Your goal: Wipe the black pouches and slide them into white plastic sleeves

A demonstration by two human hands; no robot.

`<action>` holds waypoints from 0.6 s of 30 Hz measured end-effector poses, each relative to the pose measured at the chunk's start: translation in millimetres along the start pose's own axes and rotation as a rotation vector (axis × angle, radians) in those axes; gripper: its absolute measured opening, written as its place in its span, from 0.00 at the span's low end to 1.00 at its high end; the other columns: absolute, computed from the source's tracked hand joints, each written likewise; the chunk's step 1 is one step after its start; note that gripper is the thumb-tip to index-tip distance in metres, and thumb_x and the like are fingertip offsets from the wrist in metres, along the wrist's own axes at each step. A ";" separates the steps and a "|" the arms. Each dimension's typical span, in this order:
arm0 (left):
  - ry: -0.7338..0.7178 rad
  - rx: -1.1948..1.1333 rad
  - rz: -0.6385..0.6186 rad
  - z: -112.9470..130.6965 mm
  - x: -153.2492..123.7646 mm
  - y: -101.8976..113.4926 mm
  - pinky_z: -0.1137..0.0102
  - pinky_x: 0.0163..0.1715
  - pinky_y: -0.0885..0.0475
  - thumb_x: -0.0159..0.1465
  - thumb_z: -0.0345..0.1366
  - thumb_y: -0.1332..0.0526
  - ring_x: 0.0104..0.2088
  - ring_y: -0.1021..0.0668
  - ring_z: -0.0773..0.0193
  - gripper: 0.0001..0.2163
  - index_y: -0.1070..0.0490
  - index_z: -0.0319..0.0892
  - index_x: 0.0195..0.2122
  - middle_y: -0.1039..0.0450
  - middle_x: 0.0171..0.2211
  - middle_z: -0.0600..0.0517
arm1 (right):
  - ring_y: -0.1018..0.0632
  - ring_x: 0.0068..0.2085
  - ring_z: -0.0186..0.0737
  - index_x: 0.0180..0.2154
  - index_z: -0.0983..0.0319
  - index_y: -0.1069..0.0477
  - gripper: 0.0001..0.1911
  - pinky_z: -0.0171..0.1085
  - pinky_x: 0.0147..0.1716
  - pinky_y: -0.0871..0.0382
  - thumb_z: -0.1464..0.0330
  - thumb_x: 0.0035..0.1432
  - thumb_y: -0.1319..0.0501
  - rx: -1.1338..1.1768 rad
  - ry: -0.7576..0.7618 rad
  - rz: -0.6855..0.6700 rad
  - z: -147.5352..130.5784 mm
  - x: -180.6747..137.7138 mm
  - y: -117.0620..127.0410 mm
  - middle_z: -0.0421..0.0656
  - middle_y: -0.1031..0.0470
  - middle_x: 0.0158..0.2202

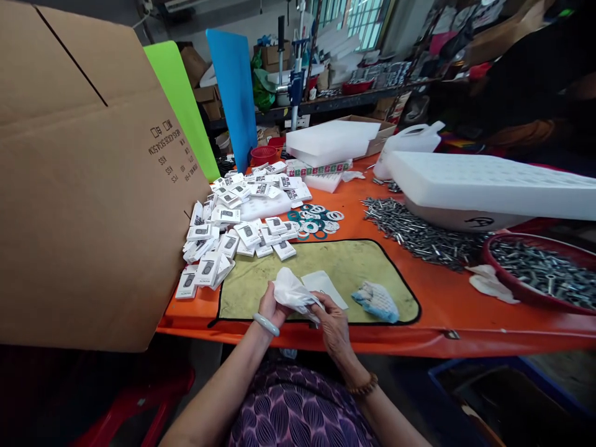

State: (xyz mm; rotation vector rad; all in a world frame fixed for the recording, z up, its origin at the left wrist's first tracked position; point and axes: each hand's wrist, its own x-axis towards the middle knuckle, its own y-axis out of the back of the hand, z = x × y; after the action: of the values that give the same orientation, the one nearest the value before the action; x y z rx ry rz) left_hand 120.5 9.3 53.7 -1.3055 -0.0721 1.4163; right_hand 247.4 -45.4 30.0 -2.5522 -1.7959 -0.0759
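Note:
A crumpled white sheet, thin like tissue or soft plastic (294, 289), is held between my two hands over the yellow-green mat. My left hand (274, 305) is wrapped round its left side, fingers mostly hidden beneath it. At its right end my right hand (333, 320) pinches an edge between thumb and fingers. Whether anything lies inside the white sheet I cannot tell. Just behind my right hand a flat white paper (325, 288) rests on the mat (372, 261). To the right lies a crumpled blue and white cloth (376, 301).
Many small white boxes (228, 243) are heaped at left beside a large cardboard carton (84, 186). Teal and white rings (316, 222) lie behind the mat. Metal pins (410, 233), a red basin of metal parts (549, 273) and a white foam block (488, 180) stand right.

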 end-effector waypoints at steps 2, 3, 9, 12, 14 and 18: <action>-0.020 0.009 -0.054 -3.7 -5.5 -2.7 0.60 0.47 0.27 0.65 0.54 0.51 0.46 0.23 0.51 0.28 0.33 0.34 0.54 0.24 0.44 0.40 | 0.24 0.42 0.46 0.34 0.60 0.23 0.10 0.46 0.45 0.29 0.62 0.50 0.37 -0.038 0.040 0.038 1.2 -0.6 -0.3 0.45 0.23 0.38; -0.023 0.013 -0.096 -5.6 -8.8 -4.5 0.60 0.48 0.27 0.64 0.55 0.49 0.46 0.23 0.51 0.29 0.33 0.35 0.54 0.24 0.45 0.40 | 0.24 0.43 0.46 0.34 0.60 0.23 0.10 0.46 0.45 0.30 0.63 0.50 0.38 -0.078 0.090 0.064 2.0 -1.3 -1.1 0.46 0.24 0.38; 0.021 -0.001 -0.200 -9.9 -22.0 -17.1 0.61 0.46 0.26 0.64 0.55 0.48 0.45 0.22 0.52 0.28 0.32 0.36 0.53 0.23 0.45 0.41 | 0.26 0.44 0.46 0.36 0.58 0.23 0.13 0.47 0.45 0.30 0.74 0.51 0.43 -0.426 0.451 0.098 6.4 -9.7 -5.2 0.47 0.27 0.40; 0.042 -0.009 -0.117 -6.6 -21.6 -20.1 0.64 0.47 0.27 0.66 0.49 0.47 0.43 0.21 0.54 0.24 0.31 0.33 0.52 0.22 0.42 0.41 | 0.27 0.44 0.46 0.38 0.58 0.25 0.16 0.46 0.44 0.30 0.77 0.50 0.44 -0.530 0.570 0.049 4.9 -14.7 -3.6 0.47 0.28 0.42; 0.069 -0.032 -0.094 -4.9 -20.6 -20.0 0.65 0.48 0.28 0.68 0.47 0.49 0.43 0.20 0.56 0.23 0.32 0.31 0.52 0.22 0.41 0.41 | 0.28 0.46 0.47 0.39 0.59 0.26 0.18 0.47 0.45 0.30 0.79 0.48 0.45 -0.592 0.601 0.001 2.3 -17.7 -2.3 0.48 0.30 0.45; 0.069 -0.020 -0.148 -5.2 -18.9 -14.3 0.64 0.49 0.28 0.67 0.44 0.46 0.42 0.20 0.57 0.20 0.31 0.32 0.51 0.21 0.39 0.43 | 0.30 0.48 0.51 0.41 0.59 0.28 0.17 0.50 0.46 0.32 0.77 0.48 0.43 -0.710 0.578 -0.081 -5.1 -21.8 -0.7 0.50 0.31 0.47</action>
State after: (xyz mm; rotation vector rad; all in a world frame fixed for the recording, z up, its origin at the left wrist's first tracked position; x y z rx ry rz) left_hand 128.4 -2.5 73.3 -1.3368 -0.1343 1.2475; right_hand 239.3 -65.8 34.0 -2.3938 -1.8176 -1.5144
